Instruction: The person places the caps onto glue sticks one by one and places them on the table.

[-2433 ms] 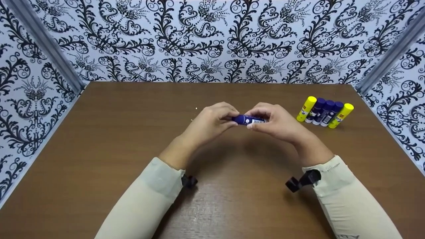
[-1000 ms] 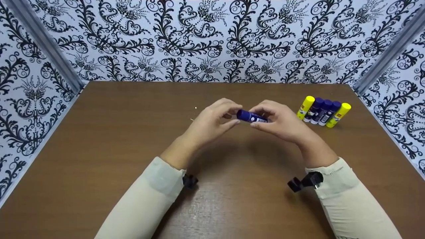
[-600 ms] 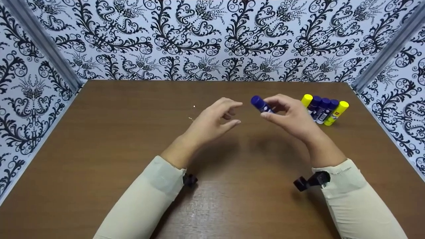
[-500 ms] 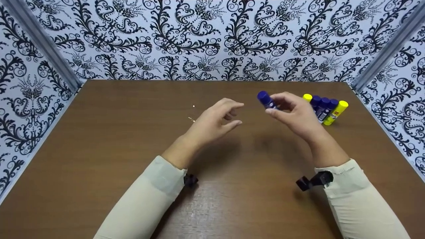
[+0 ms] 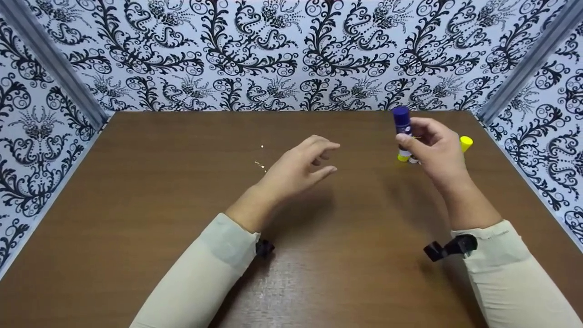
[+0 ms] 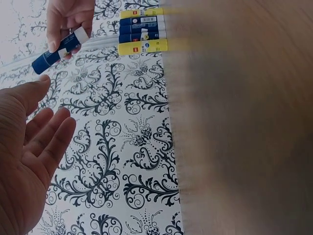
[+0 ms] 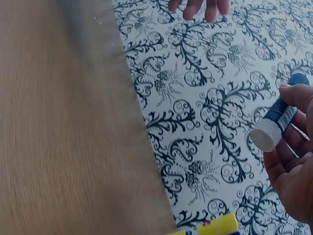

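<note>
My right hand pinches a dark blue glue stick between thumb and fingers. It is held nearly upright above the table, blue cap up. The right wrist view shows its white base. Behind this hand stands a row of glue sticks, mostly hidden in the head view, where a yellow cap shows at the right. In the left wrist view the row has a yellow glue stick at each end and blue ones between. My left hand hovers over mid-table, holding nothing, fingers loosely bent and thumb apart.
The brown wooden table meets a patterned back wall, with similar walls on both sides. Small bright specks lie left of my left hand. A black wrist mount juts from the right sleeve.
The left fingers have let go of the blue glue stick's cap end. My right hand has carried it rightward and farther back, tilting it upright before the row. The left hand stays nearly in place.
</note>
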`<state>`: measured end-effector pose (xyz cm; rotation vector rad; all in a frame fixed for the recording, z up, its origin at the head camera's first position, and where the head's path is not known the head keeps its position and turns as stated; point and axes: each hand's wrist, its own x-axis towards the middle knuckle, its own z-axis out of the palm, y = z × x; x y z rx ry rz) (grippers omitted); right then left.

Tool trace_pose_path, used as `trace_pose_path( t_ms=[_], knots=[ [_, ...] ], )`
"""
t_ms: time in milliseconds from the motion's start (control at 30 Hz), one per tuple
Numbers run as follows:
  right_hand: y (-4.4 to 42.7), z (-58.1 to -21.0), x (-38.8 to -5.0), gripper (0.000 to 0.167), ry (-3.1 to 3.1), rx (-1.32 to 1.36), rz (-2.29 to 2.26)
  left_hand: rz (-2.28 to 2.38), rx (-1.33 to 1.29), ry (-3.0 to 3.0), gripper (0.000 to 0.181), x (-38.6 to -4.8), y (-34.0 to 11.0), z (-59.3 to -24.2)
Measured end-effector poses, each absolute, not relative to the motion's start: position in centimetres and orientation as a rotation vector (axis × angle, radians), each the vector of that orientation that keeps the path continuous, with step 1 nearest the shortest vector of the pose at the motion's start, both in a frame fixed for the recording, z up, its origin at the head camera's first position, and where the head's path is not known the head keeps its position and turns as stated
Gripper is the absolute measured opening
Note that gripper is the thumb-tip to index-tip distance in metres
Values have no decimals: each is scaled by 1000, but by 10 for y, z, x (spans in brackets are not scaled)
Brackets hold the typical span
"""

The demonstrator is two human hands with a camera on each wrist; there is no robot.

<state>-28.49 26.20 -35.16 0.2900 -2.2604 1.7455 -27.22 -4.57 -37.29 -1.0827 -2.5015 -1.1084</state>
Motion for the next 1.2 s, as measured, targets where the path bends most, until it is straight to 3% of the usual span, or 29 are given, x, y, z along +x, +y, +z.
trace_pose_path(
  t_ms=[600,1200],
  knots=[
    [318,-356,-291,26,-1901,-83,1907,-1074,-1101,-2561,45,-273,-32,-375],
    [356,-368,-302,26,-1533,-135,1951,-1067,-1175,-2543,44,-271,-19,-372]
  ],
)
